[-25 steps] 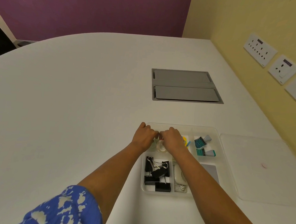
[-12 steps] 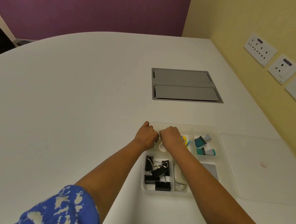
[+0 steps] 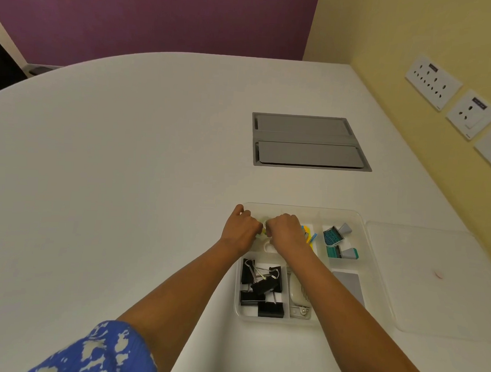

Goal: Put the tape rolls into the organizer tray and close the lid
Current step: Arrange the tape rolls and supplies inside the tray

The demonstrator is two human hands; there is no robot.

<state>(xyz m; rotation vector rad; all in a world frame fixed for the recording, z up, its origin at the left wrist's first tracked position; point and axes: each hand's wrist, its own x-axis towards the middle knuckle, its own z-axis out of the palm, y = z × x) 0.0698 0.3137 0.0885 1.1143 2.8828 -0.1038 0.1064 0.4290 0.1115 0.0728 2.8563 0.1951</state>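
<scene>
Left hand and right hand knuckle to knuckle over organizer tray far-left compartment, fingers curled; grasp unconfirmed. Tape roll partly visible beneath, apparently being seated. Lid off, beside tray.

White, round-edged table, set against the yellow wall. Flush in its top, a grey hatch panel. Nearer than the hatch, resting directly on the surface, a clear organizer tray. Just right of the tray, lying flat, a clear lid.
</scene>
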